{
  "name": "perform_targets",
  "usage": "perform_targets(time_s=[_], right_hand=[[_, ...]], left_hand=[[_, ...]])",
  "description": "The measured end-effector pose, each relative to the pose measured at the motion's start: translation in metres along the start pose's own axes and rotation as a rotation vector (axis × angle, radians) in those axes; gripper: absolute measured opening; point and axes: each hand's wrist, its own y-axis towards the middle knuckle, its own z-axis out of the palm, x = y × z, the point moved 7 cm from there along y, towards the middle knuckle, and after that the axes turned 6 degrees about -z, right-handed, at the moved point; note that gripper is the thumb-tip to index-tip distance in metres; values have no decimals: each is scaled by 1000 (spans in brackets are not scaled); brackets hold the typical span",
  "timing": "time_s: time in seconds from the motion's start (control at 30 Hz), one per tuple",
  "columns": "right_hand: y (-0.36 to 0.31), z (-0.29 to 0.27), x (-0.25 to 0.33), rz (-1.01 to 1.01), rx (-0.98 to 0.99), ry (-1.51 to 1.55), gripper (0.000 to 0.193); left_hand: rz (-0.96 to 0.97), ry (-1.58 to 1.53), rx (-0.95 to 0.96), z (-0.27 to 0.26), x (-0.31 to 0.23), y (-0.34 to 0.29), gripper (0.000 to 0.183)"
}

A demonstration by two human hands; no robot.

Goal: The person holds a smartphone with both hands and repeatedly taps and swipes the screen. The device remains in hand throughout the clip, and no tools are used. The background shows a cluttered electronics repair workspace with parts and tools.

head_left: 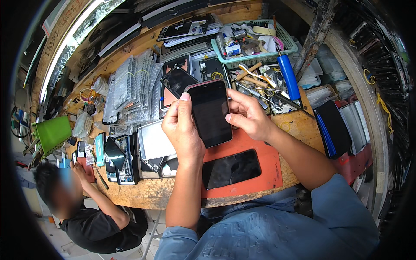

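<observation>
A smartphone [211,113] with a dark screen is held up over the bench between both my hands. My left hand [184,123] wraps its left side, the thumb lying along the upper edge. On the other side my right hand [249,113] grips the phone's right edge, its thumb at the screen's border. Below the phone, a second black phone-sized panel [232,169] lies flat on an orange-red mat [271,167]. Just behind the held phone rests another dark phone screen [178,81], tilted on a stack of parts.
Bubble-wrapped packs [132,82] are piled at left. A green basket [253,60] of small parts stands at the back. Tools and a blue cylindrical handle [288,77] lie at right. Opened devices [123,160] sit left of the mat. A co-worker [102,216] works at the far left.
</observation>
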Motion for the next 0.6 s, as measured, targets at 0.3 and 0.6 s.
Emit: perform_targets(time_s=[0.3, 0.6], right_hand=[[-2, 3, -5, 41, 5, -142, 54], [-2, 2, -1, 22, 37, -101, 58]], left_hand=[[3, -13, 11, 2, 0, -2, 24], [1, -9, 3, 2, -1, -1, 27]])
